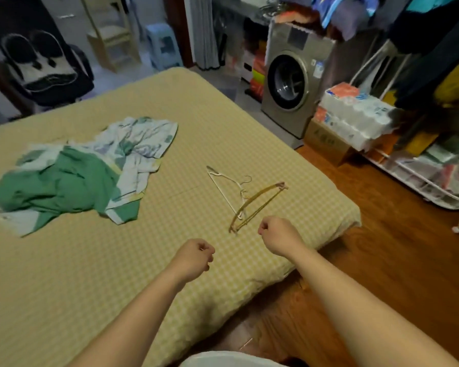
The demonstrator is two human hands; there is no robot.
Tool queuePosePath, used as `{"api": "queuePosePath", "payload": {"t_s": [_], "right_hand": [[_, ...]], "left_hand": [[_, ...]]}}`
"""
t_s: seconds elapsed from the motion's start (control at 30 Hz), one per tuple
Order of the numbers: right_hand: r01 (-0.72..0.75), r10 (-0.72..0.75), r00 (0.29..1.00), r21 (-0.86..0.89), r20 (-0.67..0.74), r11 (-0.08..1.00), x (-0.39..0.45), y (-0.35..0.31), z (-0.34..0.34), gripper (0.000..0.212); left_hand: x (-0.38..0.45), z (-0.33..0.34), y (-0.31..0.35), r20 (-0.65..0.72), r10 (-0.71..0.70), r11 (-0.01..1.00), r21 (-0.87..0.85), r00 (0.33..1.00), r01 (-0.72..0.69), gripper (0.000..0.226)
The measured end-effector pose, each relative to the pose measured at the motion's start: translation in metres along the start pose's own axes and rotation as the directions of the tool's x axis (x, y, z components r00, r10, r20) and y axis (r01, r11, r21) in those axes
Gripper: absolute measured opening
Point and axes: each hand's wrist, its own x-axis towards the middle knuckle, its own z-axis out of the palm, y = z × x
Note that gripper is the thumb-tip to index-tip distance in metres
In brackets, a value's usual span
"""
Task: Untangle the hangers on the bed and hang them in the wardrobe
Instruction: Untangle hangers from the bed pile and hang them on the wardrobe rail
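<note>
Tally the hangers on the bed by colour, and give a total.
White hanger: 1
Yellow hanger: 1
Total: 2, lying crossed on the bed, with neither hand touching them.

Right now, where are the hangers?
In the head view, the hangers lie on the bed near its right edge, just beyond the right hand.
</note>
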Motion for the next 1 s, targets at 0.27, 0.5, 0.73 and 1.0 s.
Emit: {"api": "queuePosePath", "payload": {"t_s": [0.27,0.5,0.73,1.0], "right_hand": [[-0.142,0.140,0.986,0.021,0.087,0.990,0.104,0.069,0.003,0.025],[-0.156,0.151,0.967,0.009,0.205,0.988,0.224,0.143,-0.025,0.025],[-0.113,0.153,0.942,-0.147,0.298,0.983,0.324,0.205,0.005,0.014],[-0.070,0.177,0.869,-0.240,0.463,0.968,0.362,0.252,0.095,0.017]], "left_hand": [[0.104,0.036,0.011,0.082,-0.120,0.986,0.125,0.989,0.109,0.020],[0.207,0.091,0.038,0.004,-0.264,0.939,0.231,0.965,0.256,0.019],[0.342,0.137,0.016,-0.203,-0.269,0.865,0.379,0.942,0.329,0.027],[0.408,0.168,-0.041,-0.262,-0.167,0.877,0.400,0.950,0.265,0.010]]}}
